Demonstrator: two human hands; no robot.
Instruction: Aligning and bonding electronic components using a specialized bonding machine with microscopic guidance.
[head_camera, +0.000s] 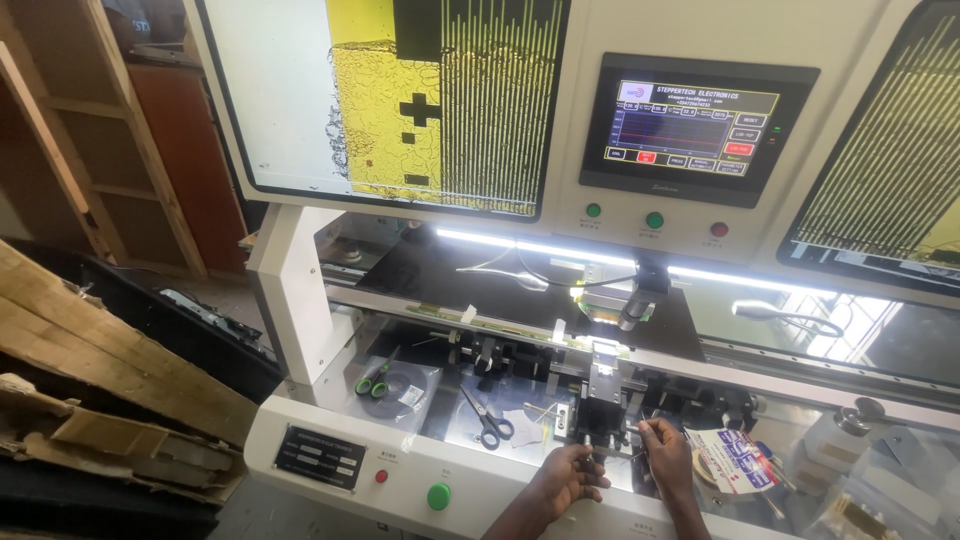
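Head view, looking down at a white bench machine. Both hands are low, at the front centre of the deck.

Left hand (563, 478): fingers curled around a small dark knob (586, 462) at the foot of the black adjusting block (603, 400); the grip is closed on it. Right hand (665, 455): thumb and forefinger are pinched together on a thin metal part (634, 430) on the block's right side. The piece is too small to tell what it is. The hands sit just beside each other, with the block between and above them.

The block stands upright on the shiny metal deck (520, 400), under a small camera tube (634, 310) that hangs over the edge of a dark glass panel (500, 275). A light strip (520, 246) glows along the panel's far side.

On the deck left of the hands lie grey-handled scissors (488, 420). Further left is a clear bag (400, 385) with green-handled scissors (376, 378) on it. A green push button (438, 496) and a small red one (381, 476) sit on the front rim.

Right of the hands is a printed paper packet (735, 460), with a white bottle (835, 435) beyond it.

Above are a large monitor (400, 90) with a yellow magnified pattern and a small control screen (690, 125). Wooden boards (100, 340) lean at far left.
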